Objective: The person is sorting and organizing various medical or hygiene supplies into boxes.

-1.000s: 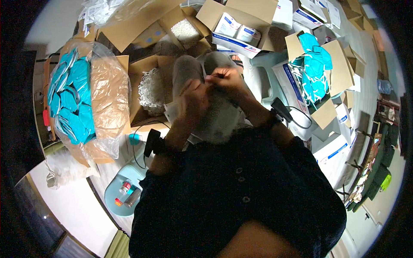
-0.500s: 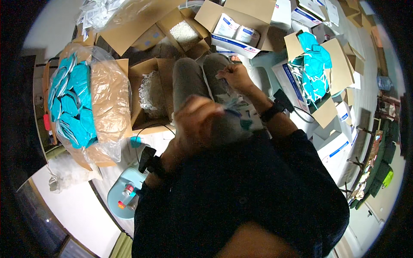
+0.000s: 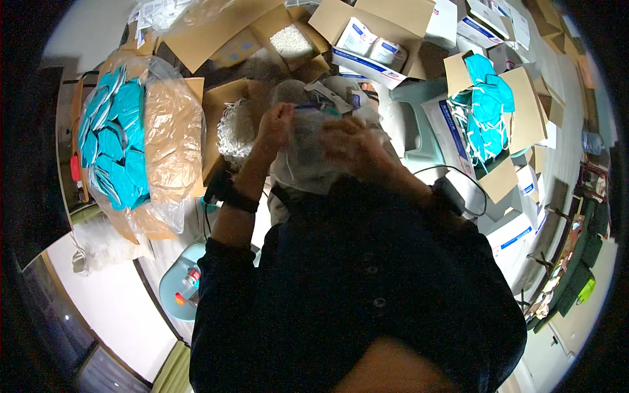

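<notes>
A clear plastic bag with blue print lies spread over my lap. My left hand is closed at the bag's upper left, its fingers curled on the plastic edge. Over the bag's right side is my right hand, smeared by motion, so its fingers cannot be read. Beyond the hands, white packets with dark and blue print rest on my knees. What is inside the bag is hard to make out.
At left, a plastic-lined box holds stacked teal masks. A carton of white strips stands beside my legs. More teal masks fill a box at right. An open box with white packs is ahead. A blue stool carries a bottle.
The plastic bag now lies spread across my lap. My left hand has moved up and slowed from a blur; my right hand has come down nearer my body and is blurred.
</notes>
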The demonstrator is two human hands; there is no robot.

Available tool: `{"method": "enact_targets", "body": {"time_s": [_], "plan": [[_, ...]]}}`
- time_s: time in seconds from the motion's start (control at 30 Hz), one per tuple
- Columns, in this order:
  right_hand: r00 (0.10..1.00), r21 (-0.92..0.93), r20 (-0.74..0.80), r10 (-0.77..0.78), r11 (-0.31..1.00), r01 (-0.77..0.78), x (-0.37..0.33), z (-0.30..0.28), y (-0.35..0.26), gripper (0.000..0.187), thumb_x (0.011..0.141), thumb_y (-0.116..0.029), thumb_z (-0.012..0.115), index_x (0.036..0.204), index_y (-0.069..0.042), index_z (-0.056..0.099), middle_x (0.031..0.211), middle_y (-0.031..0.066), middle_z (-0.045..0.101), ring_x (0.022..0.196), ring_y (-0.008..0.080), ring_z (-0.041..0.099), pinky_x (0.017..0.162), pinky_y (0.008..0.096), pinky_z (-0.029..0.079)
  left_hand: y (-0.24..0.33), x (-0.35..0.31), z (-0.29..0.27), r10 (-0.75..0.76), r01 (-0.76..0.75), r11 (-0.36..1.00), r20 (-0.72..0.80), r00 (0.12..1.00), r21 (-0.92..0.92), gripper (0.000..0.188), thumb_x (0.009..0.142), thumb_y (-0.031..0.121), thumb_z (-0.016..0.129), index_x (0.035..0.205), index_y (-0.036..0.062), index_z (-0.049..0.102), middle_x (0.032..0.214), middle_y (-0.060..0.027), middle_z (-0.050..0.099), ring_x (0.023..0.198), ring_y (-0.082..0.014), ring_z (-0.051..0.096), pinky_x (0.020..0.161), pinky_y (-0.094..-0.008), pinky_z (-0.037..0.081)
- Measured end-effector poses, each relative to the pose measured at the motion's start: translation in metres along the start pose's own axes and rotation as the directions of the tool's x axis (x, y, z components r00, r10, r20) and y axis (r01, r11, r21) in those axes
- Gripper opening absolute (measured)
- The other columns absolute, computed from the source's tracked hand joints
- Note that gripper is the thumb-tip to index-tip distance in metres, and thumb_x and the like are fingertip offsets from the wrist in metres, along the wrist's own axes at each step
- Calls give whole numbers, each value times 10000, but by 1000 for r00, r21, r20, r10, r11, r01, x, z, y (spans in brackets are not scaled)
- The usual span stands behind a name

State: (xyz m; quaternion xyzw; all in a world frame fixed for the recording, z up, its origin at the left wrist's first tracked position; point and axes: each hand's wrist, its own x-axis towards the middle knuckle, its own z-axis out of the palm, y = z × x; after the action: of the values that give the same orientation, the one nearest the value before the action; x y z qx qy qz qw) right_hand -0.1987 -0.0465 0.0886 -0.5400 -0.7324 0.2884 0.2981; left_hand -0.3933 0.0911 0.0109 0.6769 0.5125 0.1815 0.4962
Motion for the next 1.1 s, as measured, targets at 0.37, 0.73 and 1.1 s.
{"method": "enact_targets", "body": {"time_s": [0.37,0.73,1.1], "plan": [[985,-116,157,70,992,-52,-13,17,-39,788,740,-286,763,1392,-122,351,1423,180,349,1329,376,320,1097,524,270,0,-28,-29,-62,6,972,231,971,236,542,843,430,632,1091,-52,608,1062,-184,636,903,-218,625,783,-343,503],[959,-486,-80,-271,851,200,-9,-52,-13,680,649,-77,692,1303,-89,505,1209,123,590,1059,272,591,876,356,514,81,-19,-39,412,-241,885,428,804,-398,334,921,177,499,1206,16,563,1196,-122,580,1106,-199,552,968,-301,415],[910,-420,-413,-45,895,-147,-59,-196,-23,363,746,38,615,1105,-19,606,1121,169,628,1059,345,591,925,388,461,204,70,138,125,777,191,800,587,-600,287,861,257,611,982,-4,605,924,-144,672,797,-277,659,781,-419,551]]}}
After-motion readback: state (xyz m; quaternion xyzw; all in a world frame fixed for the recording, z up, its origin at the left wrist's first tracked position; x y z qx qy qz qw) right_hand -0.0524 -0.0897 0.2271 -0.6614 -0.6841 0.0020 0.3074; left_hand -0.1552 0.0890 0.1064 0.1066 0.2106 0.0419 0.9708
